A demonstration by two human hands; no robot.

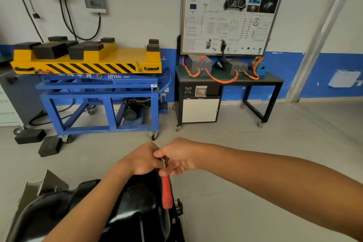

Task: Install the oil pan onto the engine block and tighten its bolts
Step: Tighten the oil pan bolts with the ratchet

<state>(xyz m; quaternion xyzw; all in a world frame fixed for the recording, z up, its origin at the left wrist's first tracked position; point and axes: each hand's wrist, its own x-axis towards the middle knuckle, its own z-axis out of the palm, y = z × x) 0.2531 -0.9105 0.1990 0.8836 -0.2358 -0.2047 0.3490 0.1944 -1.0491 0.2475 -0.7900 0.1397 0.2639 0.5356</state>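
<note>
Both hands meet at six o'clock: the left hand [140, 160] curls its grip down at the far edge of the glossy black stamped-metal oil pan [125, 208], while the right hand [179, 156] pinches the metal shank of a red-handled wrench [166, 192] hanging upright just beside it. Behind, at ten o'clock, stands a blue-framed, yellow-topped lift cart [94, 84]; at one o'clock, a black bench [227, 80] carries a training board [229, 17]. Loose black rubber blocks [39, 141] lie on the floor at nine o'clock.

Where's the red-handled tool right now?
In the head view, bottom centre: the red-handled tool hangs handle-down over the right edge of the black oil pan, its metal top held between the left hand and right hand.
</note>
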